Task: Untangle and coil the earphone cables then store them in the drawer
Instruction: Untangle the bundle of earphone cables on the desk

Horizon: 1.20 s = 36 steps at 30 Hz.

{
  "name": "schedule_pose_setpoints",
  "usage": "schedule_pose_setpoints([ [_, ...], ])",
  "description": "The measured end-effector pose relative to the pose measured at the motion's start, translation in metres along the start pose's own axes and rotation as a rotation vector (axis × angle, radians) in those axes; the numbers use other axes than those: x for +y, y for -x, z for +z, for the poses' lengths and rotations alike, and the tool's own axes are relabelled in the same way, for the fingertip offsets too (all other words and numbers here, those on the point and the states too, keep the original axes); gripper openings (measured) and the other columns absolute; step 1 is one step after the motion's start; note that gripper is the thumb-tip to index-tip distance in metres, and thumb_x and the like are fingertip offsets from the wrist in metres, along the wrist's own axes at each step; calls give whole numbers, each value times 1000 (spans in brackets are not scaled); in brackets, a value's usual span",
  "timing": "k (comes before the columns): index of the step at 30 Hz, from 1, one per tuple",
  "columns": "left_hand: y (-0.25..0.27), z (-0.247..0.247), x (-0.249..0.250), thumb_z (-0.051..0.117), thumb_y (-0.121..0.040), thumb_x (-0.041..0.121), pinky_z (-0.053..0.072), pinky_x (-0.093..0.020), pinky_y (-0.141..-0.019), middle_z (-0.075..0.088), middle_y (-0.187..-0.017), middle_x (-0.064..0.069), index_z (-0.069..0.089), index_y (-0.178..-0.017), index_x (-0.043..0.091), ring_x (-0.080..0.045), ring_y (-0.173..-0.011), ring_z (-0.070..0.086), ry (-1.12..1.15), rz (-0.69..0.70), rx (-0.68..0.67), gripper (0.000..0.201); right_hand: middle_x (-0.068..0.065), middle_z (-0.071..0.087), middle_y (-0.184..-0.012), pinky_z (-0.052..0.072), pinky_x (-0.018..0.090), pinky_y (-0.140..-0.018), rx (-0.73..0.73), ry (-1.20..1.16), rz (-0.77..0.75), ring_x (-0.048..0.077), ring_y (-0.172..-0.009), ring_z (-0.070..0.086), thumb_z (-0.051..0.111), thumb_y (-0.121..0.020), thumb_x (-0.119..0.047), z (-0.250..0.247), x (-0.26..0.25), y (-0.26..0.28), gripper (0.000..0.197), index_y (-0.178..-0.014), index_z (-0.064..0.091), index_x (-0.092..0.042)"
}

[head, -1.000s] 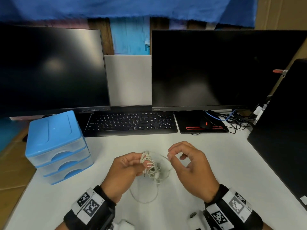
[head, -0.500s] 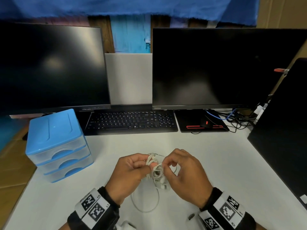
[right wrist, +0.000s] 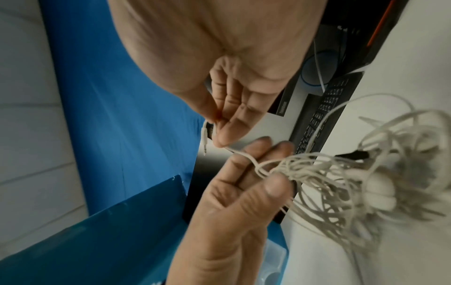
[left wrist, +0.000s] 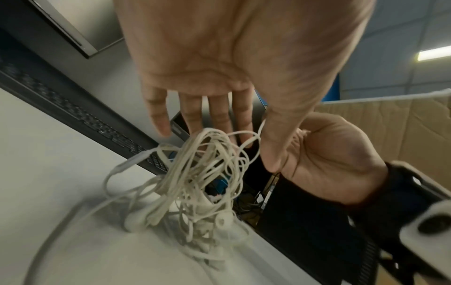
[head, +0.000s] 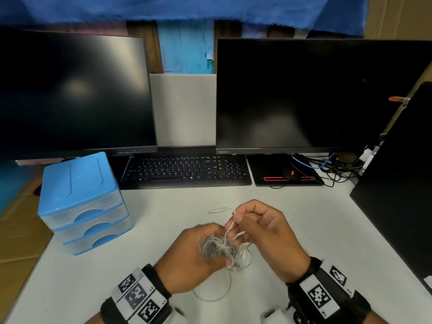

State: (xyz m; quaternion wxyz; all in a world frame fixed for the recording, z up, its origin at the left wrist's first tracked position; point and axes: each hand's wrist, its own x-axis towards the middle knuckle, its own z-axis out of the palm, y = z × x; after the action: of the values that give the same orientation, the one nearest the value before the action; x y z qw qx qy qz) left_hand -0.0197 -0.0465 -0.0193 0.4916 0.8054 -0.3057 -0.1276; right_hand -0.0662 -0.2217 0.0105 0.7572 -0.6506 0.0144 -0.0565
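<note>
A tangle of white earphone cables (head: pixel 238 256) hangs just above the white table (head: pixel 117 265), and a loop of it (head: pixel 211 298) trails on the surface. My left hand (head: pixel 217 244) holds the bundle, thumb pressing the strands against the fingers (right wrist: pixel 263 154). The right hand (head: pixel 236 215) pinches one strand just behind the metal jack plug (head: pixel 216 210), which sticks out to the left. In the left wrist view the tangle (left wrist: pixel 200 183) dangles with earbuds at its bottom. A blue three-drawer unit (head: pixel 81 202) stands at the left, all drawers closed.
A black keyboard (head: pixel 184 169) lies behind the hands under two dark monitors (head: pixel 304 94). A mouse (head: pixel 291 171) sits on a black pad, with loose cables (head: pixel 332 169) beside it. A black panel (head: pixel 397 195) borders the right side of the table.
The hands were apart, then both closed on the tangle. Now my right hand has drawn the plug end up and away from the bundle.
</note>
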Motion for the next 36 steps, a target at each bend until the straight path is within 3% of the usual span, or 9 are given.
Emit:
schedule_pose_setpoints([
  [3, -1, 2, -3, 75, -82, 19, 49, -16, -79, 76, -86, 10, 74, -86, 24, -5, -81, 69, 85, -10, 14, 7, 20, 70, -82, 55, 29, -61, 98, -41, 12, 25, -69, 66, 55, -94, 1, -3, 0, -3, 8, -90, 61, 5],
  [7, -5, -5, -10, 78, -79, 17, 55, -38, -84, 78, -86, -3, 66, -99, 21, -31, -82, 70, 247, -134, -16, 25, 19, 70, -83, 57, 28, -62, 218, -105, 67, 23, -69, 68, 55, -95, -1, -13, 2, -9, 9, -89, 61, 2],
  [14, -9, -11, -20, 71, -84, 12, 58, -31, -69, 76, -79, -9, 74, -83, 18, -18, -70, 69, 191, -169, 32, 7, 13, 71, -103, 60, 30, -72, 223, -43, 148, 27, -93, 73, 63, -90, -3, -22, 9, -14, 19, -109, 61, -7],
  [18, -10, -9, -17, 67, -87, 5, 56, -31, -60, 75, -77, -7, 70, -87, 9, -13, -64, 66, 318, -220, 117, 5, 7, 66, -73, 49, 24, -61, 71, 355, 40, 13, -63, 59, 73, -84, -15, -7, 15, -3, 7, -83, 68, -10],
  [23, -9, -7, -8, 67, -86, 3, 56, -31, -54, 74, -78, -8, 69, -88, 8, -17, -62, 66, 395, -196, 165, 5, -4, 58, -52, 45, 28, -50, 43, 592, 78, 8, -46, 48, 79, -68, -52, 8, 29, 10, 42, -66, 65, -12],
  [26, -8, -6, -6, 67, -86, 3, 54, -31, -52, 74, -81, -11, 71, -86, 10, -20, -63, 66, 379, -169, 185, 7, -6, 60, -55, 48, 28, -55, 40, 676, 47, 5, -49, 50, 77, -77, -38, 7, 30, 9, 25, -67, 69, -16],
  [30, -11, -11, -15, 67, -86, 2, 49, -22, -48, 72, -75, -7, 70, -81, 13, -19, -57, 65, 275, -192, 292, 13, 7, 72, -69, 54, 34, -67, 52, 530, 3, 25, -64, 63, 73, -85, -20, 1, 19, 5, 15, -71, 75, -14],
  [34, -13, -17, -25, 61, -88, 0, 49, -26, -45, 68, -73, -4, 69, -79, 15, -10, -48, 58, 164, -218, 327, 20, 13, 73, -76, 49, 18, -65, 127, 278, 41, 12, -67, 63, 68, -87, -4, -5, 10, -1, 13, -76, 74, -6],
  [36, -14, -20, -28, 60, -89, -1, 51, -27, -47, 67, -73, -3, 69, -79, 16, -7, -48, 56, 146, -222, 344, 22, 17, 72, -78, 52, 22, -68, 101, 48, 107, 17, -71, 66, 59, -90, 2, -7, 4, -4, 14, -79, 67, -2],
])
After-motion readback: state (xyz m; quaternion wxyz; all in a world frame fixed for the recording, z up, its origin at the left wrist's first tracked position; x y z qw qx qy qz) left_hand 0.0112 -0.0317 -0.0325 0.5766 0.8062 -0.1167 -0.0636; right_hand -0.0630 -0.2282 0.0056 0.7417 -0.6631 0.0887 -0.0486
